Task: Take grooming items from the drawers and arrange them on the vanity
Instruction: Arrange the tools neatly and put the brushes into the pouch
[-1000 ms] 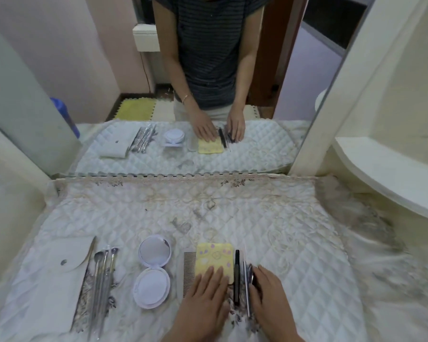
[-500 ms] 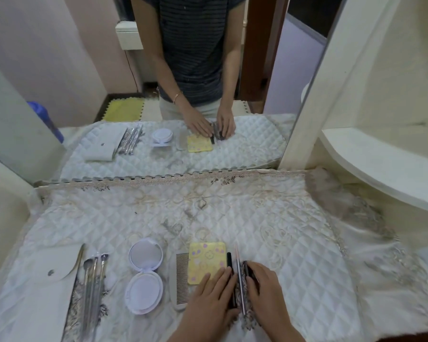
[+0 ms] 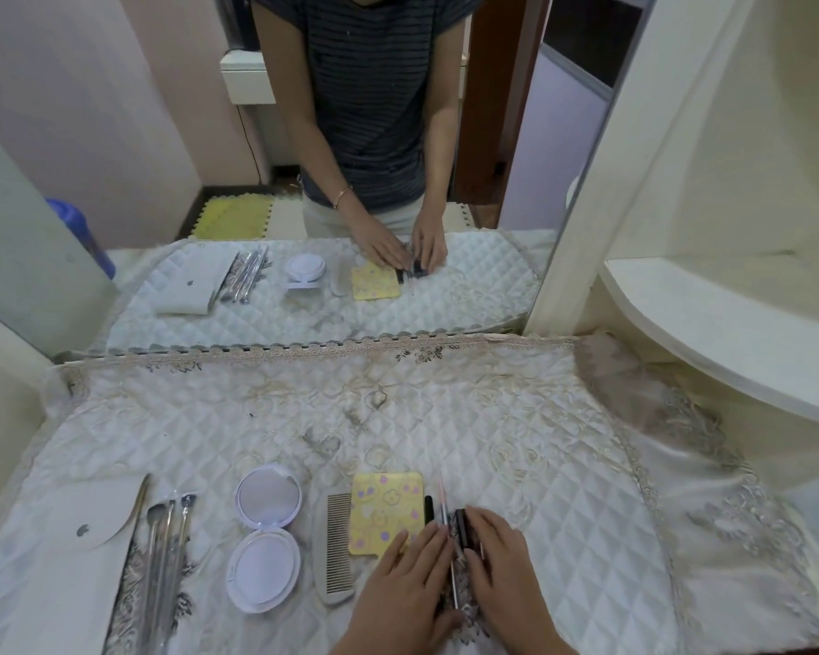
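Head view showed the slim black and pink cosmetic pens (image 3: 461,526) lying at the near edge of the quilted white vanity cloth (image 3: 563,512). The left hand (image 3: 407,579) and right hand (image 3: 502,569) lay flat, fingers straight, touching them from either side. Leftward sat a yellow flowered card (image 3: 386,508), a grey plastic comb (image 3: 337,550) and an opened round white compact (image 3: 266,536).

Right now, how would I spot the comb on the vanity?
On the white quilted cloth below the mirror, look along the near edge, just left of the left hand. The comb lies flat between the open round compact and the yellow flowered case; it alone is grey, narrow and toothed.
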`<state>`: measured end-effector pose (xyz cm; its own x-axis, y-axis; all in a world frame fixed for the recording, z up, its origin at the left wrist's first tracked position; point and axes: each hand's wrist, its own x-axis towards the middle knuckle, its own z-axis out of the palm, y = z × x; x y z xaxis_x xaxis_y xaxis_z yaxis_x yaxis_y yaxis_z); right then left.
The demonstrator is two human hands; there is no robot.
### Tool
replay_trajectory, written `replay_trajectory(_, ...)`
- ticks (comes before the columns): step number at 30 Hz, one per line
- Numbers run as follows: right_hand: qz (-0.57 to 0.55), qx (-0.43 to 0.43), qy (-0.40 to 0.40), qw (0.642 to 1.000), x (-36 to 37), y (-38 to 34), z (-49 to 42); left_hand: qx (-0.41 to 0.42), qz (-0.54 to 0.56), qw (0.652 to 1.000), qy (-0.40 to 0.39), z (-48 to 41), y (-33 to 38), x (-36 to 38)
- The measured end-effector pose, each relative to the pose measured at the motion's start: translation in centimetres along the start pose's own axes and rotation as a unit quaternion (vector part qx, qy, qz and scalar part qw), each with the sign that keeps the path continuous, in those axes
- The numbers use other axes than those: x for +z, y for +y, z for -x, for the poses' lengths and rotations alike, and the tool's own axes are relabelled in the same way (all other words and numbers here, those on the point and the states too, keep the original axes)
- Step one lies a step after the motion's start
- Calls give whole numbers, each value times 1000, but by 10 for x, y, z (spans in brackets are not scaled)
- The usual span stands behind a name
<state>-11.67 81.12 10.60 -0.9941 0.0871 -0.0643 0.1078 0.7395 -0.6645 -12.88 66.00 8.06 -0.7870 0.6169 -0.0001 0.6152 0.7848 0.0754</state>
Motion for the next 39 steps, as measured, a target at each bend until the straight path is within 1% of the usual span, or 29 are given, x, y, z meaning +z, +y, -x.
replay_trajectory(1,21,-27,-17,999,0,1,-3,0,1,1000,3,0,1,1)
replay_trajectory(3,54,-46,-62,996,0,2,-8,-5,1,1000,12,1,3,2)
replay_trajectory(6,41,-54,-55,996,-2,6,-10,-15,7,1000,26,2,4,3)
replay_trajectory(9,32,-59,-88,994,-6,5,-7,-35,11,999,25,2,5,0)
replay_trajectory(11,16,-69,-93,993,-10,4,-6,-42,17,998,32,4,5,-1)
replay_trajectory(14,-11,-75,-81,994,-14,5,-2,-63,23,997,41,8,3,-8)
replay_trajectory(17,-27,-25,-49,998,-14,7,1,-96,36,993,59,18,-1,-19)
replay_trajectory(19,10,-14,-17,1000,-12,3,0,-119,40,989,72,32,-8,-25)
replay_trajectory(21,39,-10,6,999,-11,-7,0,-151,55,985,60,52,-21,-31)
replay_trajectory(23,36,-21,38,998,-8,-22,-1,-192,64,977,63,74,-36,-39)
replay_trajectory(24,34,-40,48,997,-5,-30,-2,-217,76,971,62,86,-44,-44)
replay_trajectory(26,13,-81,43,996,5,-50,-4,-258,87,957,96,112,-65,-49)
replay_trajectory(27,-7,-101,32,994,11,-62,-4,-282,88,949,113,126,-77,-51)
replay_trajectory(29,-33,-147,2,989,33,-88,-1,-338,97,930,106,156,-102,-55)
replay_trajectory(32,-40,-204,-66,976,72,-122,10,-412,103,901,88,189,-134,-63)
replay_trajectory(34,-63,-195,-117,972,99,-156,20,-466,124,873,70,209,-157,-71)
replay_trajectory(36,-71,-170,-197,963,128,-189,29,-485,139,862,50,225,-182,-76)
replay_trajectory(37,-61,-162,-215,961,143,-204,31,-484,144,862,41,230,-194,-76)
replay_trajectory(39,-15,-132,-195,972,169,-231,33,-471,177,864,-1,239,-216,-73)
